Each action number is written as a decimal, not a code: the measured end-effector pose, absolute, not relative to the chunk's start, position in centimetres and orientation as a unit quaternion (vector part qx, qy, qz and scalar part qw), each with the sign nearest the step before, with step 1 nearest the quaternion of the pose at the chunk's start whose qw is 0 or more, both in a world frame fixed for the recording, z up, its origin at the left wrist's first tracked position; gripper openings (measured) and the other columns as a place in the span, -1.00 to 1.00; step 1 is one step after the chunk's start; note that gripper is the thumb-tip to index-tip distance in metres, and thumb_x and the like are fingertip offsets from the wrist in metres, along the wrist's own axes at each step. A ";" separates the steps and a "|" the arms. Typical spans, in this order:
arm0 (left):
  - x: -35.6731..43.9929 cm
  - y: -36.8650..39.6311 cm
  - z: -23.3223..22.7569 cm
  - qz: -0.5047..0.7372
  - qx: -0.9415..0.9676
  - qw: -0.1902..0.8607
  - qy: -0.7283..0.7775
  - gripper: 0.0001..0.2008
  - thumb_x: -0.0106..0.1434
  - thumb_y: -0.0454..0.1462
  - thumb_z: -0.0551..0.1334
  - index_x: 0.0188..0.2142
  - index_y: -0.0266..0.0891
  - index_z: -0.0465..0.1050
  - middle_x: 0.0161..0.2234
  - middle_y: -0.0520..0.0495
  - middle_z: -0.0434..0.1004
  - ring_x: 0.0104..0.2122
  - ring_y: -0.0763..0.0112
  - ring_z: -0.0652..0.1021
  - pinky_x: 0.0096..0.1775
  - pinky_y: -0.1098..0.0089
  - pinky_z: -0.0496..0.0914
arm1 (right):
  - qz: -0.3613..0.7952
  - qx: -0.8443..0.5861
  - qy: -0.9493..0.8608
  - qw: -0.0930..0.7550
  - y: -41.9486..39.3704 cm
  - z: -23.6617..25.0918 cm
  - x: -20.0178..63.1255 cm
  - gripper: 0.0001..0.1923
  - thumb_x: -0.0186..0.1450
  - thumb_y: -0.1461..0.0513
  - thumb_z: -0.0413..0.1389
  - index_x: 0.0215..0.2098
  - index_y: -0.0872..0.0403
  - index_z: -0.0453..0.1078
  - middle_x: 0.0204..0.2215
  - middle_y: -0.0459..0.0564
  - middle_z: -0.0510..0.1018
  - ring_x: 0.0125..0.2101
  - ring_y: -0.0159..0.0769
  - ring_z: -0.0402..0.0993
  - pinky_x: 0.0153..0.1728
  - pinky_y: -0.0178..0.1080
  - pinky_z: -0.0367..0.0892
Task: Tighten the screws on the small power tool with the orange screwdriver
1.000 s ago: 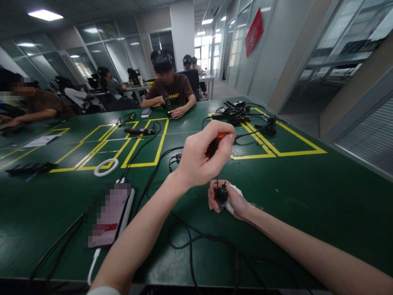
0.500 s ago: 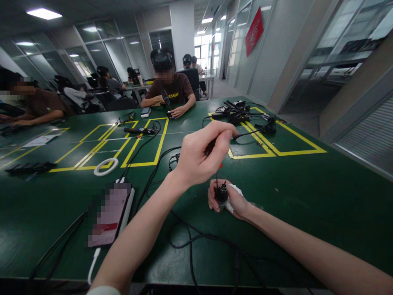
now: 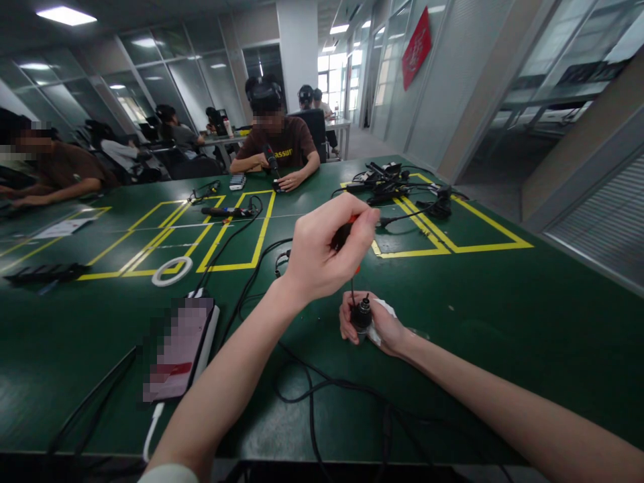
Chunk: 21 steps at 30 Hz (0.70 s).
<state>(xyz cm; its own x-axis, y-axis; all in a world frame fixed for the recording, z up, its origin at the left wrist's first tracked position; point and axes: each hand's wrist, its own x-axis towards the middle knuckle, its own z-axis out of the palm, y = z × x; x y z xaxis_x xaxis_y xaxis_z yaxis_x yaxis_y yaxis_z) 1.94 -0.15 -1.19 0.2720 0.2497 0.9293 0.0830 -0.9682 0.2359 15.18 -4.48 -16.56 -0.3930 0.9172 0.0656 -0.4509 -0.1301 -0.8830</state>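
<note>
My left hand (image 3: 327, 251) is closed around the black and orange-red handle of a screwdriver (image 3: 357, 270), high above the table. Its thin dark shaft points down to a black cylindrical part with a stepped metal tip (image 3: 363, 312). That part stands upright in my right hand (image 3: 386, 329), whose fingers wrap round it near the tabletop. A crumpled white tissue (image 3: 384, 308) lies against the right palm. Whether the shaft's end touches the part, I cannot tell.
A phone (image 3: 182, 349) with a white cable lies on the green table (image 3: 503, 322). Black cables (image 3: 342, 384) loop in front of me. A tape roll (image 3: 172, 271) sits left, a cable heap (image 3: 385, 181) beyond. Across the table, a person (image 3: 282, 144) holds a power screwdriver.
My left hand has turned slightly on the screwdriver, and more of the orange-red handle shows. The right hand keeps its hold on the black part. The whole view has shifted a little.
</note>
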 end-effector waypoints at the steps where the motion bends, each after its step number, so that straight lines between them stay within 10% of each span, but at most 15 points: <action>1: 2.0 -0.1 -1.2 0.594 0.794 0.074 0.102 -0.73 0.49 -0.29 0.15 -0.39 -0.25 0.38 -0.50 0.08 0.42 -0.52 0.60 0.39 -0.42 0.49 0.30 | 0.704 -0.260 -0.448 0.485 -4.5 -16.6 15.2 -0.64 0.34 0.05 0.10 -0.52 0.08 0.37 -0.76 -0.14 0.41 -0.75 -0.37 0.29 -0.54 -0.26 0.35; 21: 1.6 -0.5 -1.4 0.569 0.805 0.122 0.119 -0.77 0.53 -0.24 0.08 -0.20 -0.25 0.48 -0.55 0.14 0.41 -0.63 0.64 0.36 -0.52 0.51 0.27 | 0.709 -0.277 -0.428 0.487 -4.5 -15.9 14.9 -0.65 0.27 0.02 0.16 -0.54 0.07 0.36 -0.78 -0.15 0.41 -0.77 -0.38 0.30 -0.53 -0.27 0.39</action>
<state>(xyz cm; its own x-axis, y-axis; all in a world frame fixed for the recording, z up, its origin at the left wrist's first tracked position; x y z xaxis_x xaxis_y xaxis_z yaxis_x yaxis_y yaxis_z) 1.60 -0.52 -1.38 0.3251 0.3306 0.8860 0.0536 -0.9418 0.3318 14.92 -4.54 -15.93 -0.3727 0.9277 0.0240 -0.4539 -0.1597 -0.8766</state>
